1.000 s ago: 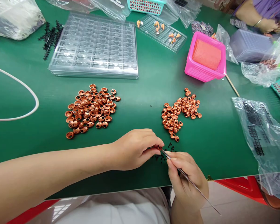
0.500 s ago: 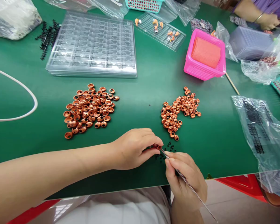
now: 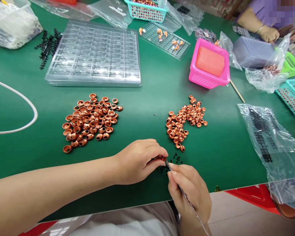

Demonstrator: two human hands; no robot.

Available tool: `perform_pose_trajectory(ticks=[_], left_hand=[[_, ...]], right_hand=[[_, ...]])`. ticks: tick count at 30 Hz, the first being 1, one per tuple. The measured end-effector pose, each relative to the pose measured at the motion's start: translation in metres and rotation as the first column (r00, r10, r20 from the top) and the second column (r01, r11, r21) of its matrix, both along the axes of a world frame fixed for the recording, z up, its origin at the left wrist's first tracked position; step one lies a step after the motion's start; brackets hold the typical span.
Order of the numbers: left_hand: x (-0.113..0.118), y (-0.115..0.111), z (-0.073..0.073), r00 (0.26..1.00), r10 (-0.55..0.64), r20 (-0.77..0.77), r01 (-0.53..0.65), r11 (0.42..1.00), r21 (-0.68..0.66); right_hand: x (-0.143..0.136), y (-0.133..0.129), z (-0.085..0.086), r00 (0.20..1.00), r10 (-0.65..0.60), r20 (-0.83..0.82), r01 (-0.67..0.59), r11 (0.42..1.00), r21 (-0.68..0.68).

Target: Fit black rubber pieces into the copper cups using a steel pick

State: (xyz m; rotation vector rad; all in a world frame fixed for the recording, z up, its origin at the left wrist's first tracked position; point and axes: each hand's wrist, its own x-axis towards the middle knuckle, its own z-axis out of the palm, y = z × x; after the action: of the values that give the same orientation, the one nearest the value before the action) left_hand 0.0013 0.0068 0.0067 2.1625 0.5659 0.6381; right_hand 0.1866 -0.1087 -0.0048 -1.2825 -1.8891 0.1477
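Between thumb and fingers, my left hand (image 3: 140, 162) pinches a small copper-coloured hollow shell (image 3: 164, 158), mostly hidden by the fingertips. My right hand (image 3: 191, 188) is closed like a pen grip on a thin metal rod (image 3: 186, 197), whose tip meets the shell; the tip's shape is hidden. Tiny black pieces (image 3: 177, 158) lie scattered on the green table just beyond and under the hands. A heap of copper shells (image 3: 178, 126) lies beyond my right hand. To the left, past my forearm, spreads a second heap of copper shells (image 3: 92, 119).
Stacked clear plastic trays (image 3: 93, 54) stand at the back left. A pink basket (image 3: 208, 80) with an orange-red block sits back right, near a wooden stick (image 3: 237, 91). A plastic bag of black parts (image 3: 263, 131) hangs over the right edge. A co-worker's hand (image 3: 269, 33) is far right.
The view has shifted slightly, so the table's contents sit a little lower and further left. Both hands keep their grip, the rod still against the shell.
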Motion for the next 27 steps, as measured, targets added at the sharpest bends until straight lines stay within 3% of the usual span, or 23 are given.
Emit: perform_pose_trajectory(ticks=[5,14,27], left_hand=[[0.0,0.0,0.002,1.0,0.001,0.014,-0.001,1.0,-0.002],[0.001,-0.001,-0.01,0.999,0.009,0.054,-0.007,0.999,-0.034],[0.0,0.001,0.0,0.999,-0.022,0.033,0.022,0.999,-0.027]], right_hand=[[-0.003,0.001,0.002,1.0,-0.027,-0.005,0.027,0.999,0.032],[-0.006,0.006,0.008,0.996,-0.086,0.01,0.085,0.995,0.046],[-0.004,-0.002,-0.003,0.987,-0.062,-0.147,0.065,0.998,0.013]])
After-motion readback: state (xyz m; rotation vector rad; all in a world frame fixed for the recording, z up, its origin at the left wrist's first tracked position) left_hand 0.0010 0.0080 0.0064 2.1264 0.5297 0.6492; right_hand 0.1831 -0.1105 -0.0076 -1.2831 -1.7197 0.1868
